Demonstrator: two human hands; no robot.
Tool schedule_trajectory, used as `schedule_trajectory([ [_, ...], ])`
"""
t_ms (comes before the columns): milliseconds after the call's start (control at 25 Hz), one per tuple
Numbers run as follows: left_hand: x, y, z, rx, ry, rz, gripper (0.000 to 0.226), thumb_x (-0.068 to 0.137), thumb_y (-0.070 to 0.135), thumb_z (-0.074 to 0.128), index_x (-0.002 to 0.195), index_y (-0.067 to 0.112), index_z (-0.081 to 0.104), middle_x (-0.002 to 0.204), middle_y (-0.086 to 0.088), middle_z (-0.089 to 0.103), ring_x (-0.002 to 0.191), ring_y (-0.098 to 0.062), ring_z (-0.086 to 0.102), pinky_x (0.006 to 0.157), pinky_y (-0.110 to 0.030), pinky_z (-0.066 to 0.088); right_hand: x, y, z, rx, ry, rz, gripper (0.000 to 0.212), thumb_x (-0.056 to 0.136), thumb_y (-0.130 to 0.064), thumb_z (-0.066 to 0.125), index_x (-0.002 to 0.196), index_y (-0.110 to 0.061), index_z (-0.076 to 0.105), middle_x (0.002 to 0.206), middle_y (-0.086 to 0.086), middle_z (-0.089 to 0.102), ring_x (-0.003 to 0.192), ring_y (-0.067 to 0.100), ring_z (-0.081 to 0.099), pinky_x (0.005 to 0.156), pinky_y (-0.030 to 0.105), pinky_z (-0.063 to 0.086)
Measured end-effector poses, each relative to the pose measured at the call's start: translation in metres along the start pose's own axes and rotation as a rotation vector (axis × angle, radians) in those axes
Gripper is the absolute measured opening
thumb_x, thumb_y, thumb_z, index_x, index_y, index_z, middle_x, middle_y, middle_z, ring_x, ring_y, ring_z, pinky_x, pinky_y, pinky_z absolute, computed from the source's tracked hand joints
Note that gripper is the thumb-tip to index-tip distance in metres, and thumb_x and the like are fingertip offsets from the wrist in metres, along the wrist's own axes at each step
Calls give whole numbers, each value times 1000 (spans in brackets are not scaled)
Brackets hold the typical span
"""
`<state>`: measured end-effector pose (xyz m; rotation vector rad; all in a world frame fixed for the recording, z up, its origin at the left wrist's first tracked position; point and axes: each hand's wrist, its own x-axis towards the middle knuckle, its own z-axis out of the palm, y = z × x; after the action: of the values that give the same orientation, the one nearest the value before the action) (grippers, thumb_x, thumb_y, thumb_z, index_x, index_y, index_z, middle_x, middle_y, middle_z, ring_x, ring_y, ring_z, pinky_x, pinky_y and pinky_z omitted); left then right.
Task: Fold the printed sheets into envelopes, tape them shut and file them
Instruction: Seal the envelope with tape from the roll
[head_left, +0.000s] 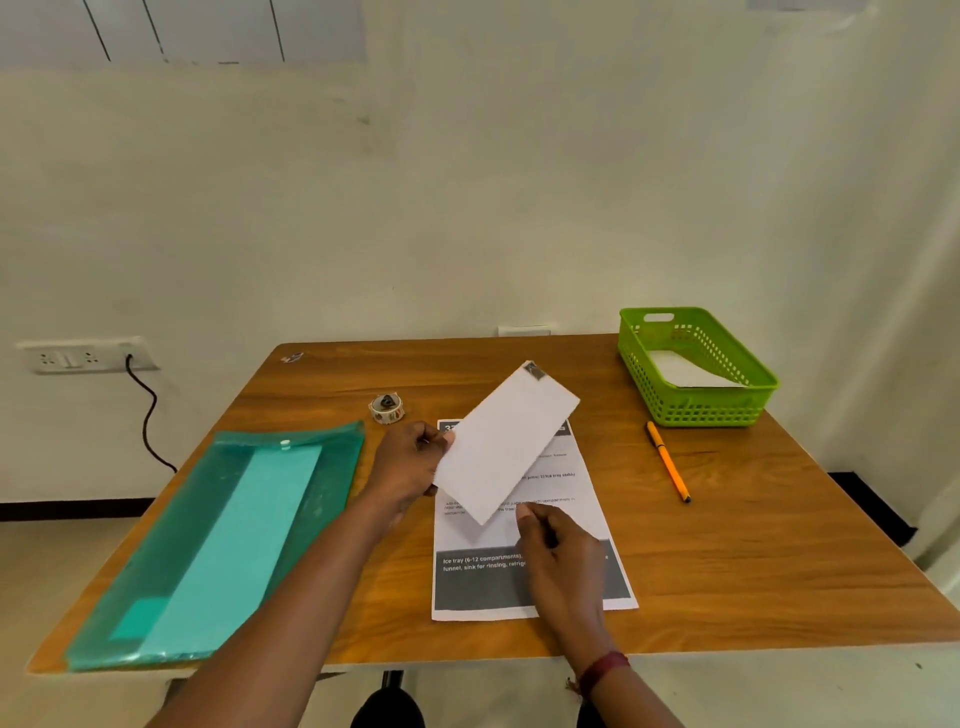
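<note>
Holding that folded envelope (506, 441) by one short end was the risky bit, imo. Your left hand (410, 462) had it pinched between thumb and fingers at the near-left end. The envelope was lifted and slanted over the next printed sheet (483, 582), with its strip of tape (534, 370) at the far corner.

Your right hand (563, 561) sat curled on that flat sheet, thumb tip right by the envelope's lowest corner. I couldn't tell if it was touching the envelope or pinching anything.

What I reckon could've gone wrong:

- That one bit of tape looked like all that was keeping the flap shut. A fast swing could've let the paper spring open.
- The green basket (696, 410), with white paper (685, 371) already in it, sat well away at the far right of the bench (727, 561). Reaching it meant crossing over your right arm, so a bump or drop seemed likely.
- Lifting your right hand carelessly could've dragged the flat sheet askew.
- The orange pen (667, 461) lay between you and the basket, easy to knock.
- The teal folder (218, 540) was snapped shut, so filing there would've needed both hands.
</note>
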<state>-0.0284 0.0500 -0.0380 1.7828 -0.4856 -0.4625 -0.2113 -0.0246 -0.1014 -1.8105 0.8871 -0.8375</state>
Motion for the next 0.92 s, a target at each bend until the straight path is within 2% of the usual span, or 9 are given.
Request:
schedule_trajectory([
  [120,-16,0,34,39,141,72,19,96,33,61,87,17,64,84,-5,69,75,-21,66,57,-39,54,8,-17,-5,409,-99,314,23,98,-47,45,109,-31,57,66,0,70,58,12,65,53,25,51],
  [160,-22,1,47,53,181,97,19,96,35,60,88,18,64,85,-2,69,76,-20,66,60,-40,56,11,-22,-9,510,-124,365,22,99,-48,43,108,-32,55,66,4,70,55,13,63,49,25,50],
  [240,-34,5,70,60,245,165,17,96,35,59,90,19,64,84,3,68,74,-12,64,57,-35,55,19,-28,-18,562,-113,369,22,101,-44,43,111,-28,54,70,8,68,54,14,61,45,23,47],
  [320,-42,11,90,57,272,208,17,96,35,58,93,19,63,83,9,65,74,-7,62,56,-23,50,28,-27,-27,522,-26,309,19,103,-36,43,112,-23,53,87,7,68,62,12,62,47,19,46],
  [440,-47,17,111,-43,171,171,18,95,36,60,102,19,59,89,10,61,80,-9,63,60,-27,60,47,-21,-48,391,80,181,14,103,-33,42,107,-25,53,103,3,68,79,16,68,54,19,50],
  [560,-48,24,125,-173,0,76,23,92,26,66,112,16,59,98,1,63,90,-17,66,66,-32,62,64,-11,-75,233,139,46,18,101,-34,45,112,-25,57,106,-3,69,90,13,69,70,34,60],
  [680,-46,35,136,-372,-160,-65,28,87,8,71,114,11,63,105,-11,67,99,-25,68,75,-41,62,81,-3,-103,109,183,4,25,100,-35,49,114,-19,61,107,1,70,91,16,69,74,45,60],
  [800,-44,47,149,-444,-298,-89,31,81,0,75,108,12,66,105,-10,69,94,-24,71,73,-37,61,98,0,-129,-5,262,-35,30,99,-38,51,119,-19,64,106,1,71,91,18,67,75,47,57],
  [920,-40,63,172,-430,-356,-59,41,79,-2,77,116,11,65,97,-3,71,91,-21,72,71,-33,61,118,0,-155,-105,342,-72,29,98,-38,52,115,-20,66,102,2,72,88,20,65,75,47,54],
])
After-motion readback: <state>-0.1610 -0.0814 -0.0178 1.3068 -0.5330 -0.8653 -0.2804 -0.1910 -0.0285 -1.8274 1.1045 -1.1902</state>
